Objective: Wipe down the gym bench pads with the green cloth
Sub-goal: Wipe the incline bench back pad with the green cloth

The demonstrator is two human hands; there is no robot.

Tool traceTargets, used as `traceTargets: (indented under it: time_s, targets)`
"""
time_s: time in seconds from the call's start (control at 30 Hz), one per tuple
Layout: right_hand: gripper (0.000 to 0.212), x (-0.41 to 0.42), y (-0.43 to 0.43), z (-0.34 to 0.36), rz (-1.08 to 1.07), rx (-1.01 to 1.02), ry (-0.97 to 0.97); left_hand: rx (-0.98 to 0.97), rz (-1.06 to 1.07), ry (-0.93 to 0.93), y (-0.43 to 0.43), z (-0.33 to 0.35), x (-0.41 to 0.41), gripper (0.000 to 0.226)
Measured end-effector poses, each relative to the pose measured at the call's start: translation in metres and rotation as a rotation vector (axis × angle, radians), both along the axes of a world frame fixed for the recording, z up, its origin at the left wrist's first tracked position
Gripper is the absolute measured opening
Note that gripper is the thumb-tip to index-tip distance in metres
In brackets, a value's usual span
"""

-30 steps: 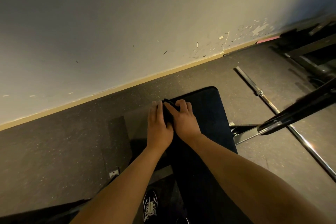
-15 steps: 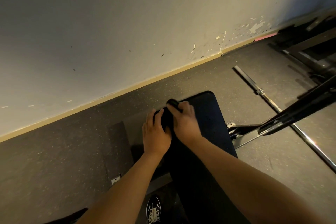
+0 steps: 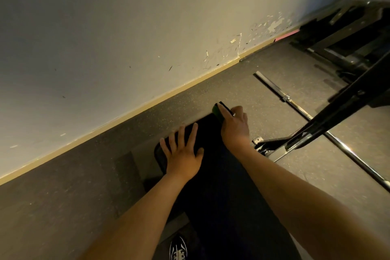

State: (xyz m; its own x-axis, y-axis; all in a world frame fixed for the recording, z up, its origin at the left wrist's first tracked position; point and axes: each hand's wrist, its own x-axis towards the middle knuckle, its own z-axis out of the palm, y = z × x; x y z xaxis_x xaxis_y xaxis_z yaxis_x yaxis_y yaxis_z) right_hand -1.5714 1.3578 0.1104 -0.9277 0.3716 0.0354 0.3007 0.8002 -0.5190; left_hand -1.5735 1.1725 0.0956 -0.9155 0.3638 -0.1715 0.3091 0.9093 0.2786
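Observation:
The dark bench pad point(image 3: 211, 175) runs from the bottom of the view toward the wall. My right hand point(image 3: 236, 127) is at the pad's far right corner, gripping the folded green cloth point(image 3: 218, 110), which looks almost black in the dim light and pokes out past my fingertips. My left hand point(image 3: 183, 152) lies flat on the pad's far left part with its fingers spread, holding nothing.
A steel barbell point(image 3: 316, 120) lies on the rubber floor to the right. A black rack upright point(image 3: 341, 103) slants across it, with more black frame at the top right. The wall and its yellow skirting point(image 3: 126, 116) run close behind the pad. A shoe point(image 3: 178, 248) shows below.
My right hand has slid the cloth from the middle of the pad's end to its far right corner. My left hand let go of the cloth and now rests flat, fingers spread.

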Motion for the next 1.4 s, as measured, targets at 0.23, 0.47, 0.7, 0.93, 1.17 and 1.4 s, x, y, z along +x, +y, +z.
traceTargets:
  time_s: [0.23,0.47,0.7,0.93,1.17,1.4]
  targets:
    - [0.054,0.001,-0.033,-0.008,-0.241,-0.167,0.099,-0.016,-0.009,-0.018,0.004,-0.002,-0.001,0.073]
    - [0.052,0.023,-0.066,-0.024,0.076,-0.103,0.207,-0.085,-0.041,-0.011,0.004,0.000,0.000,0.086]
    - [0.051,0.015,0.003,-0.027,-0.087,-0.020,0.172,-0.011,-0.043,-0.024,0.002,-0.002,-0.002,0.074]
    - [0.053,0.018,-0.033,-0.031,-0.271,-0.232,0.232,-0.025,-0.040,-0.006,0.002,-0.005,-0.002,0.076]
    - [0.051,0.042,-0.060,-0.038,0.072,-0.109,0.225,-0.036,-0.043,-0.010,0.002,-0.002,-0.001,0.074]
    - [0.049,0.026,0.015,-0.037,-0.366,-0.358,0.147,-0.009,-0.062,-0.030,0.000,-0.003,-0.003,0.077]
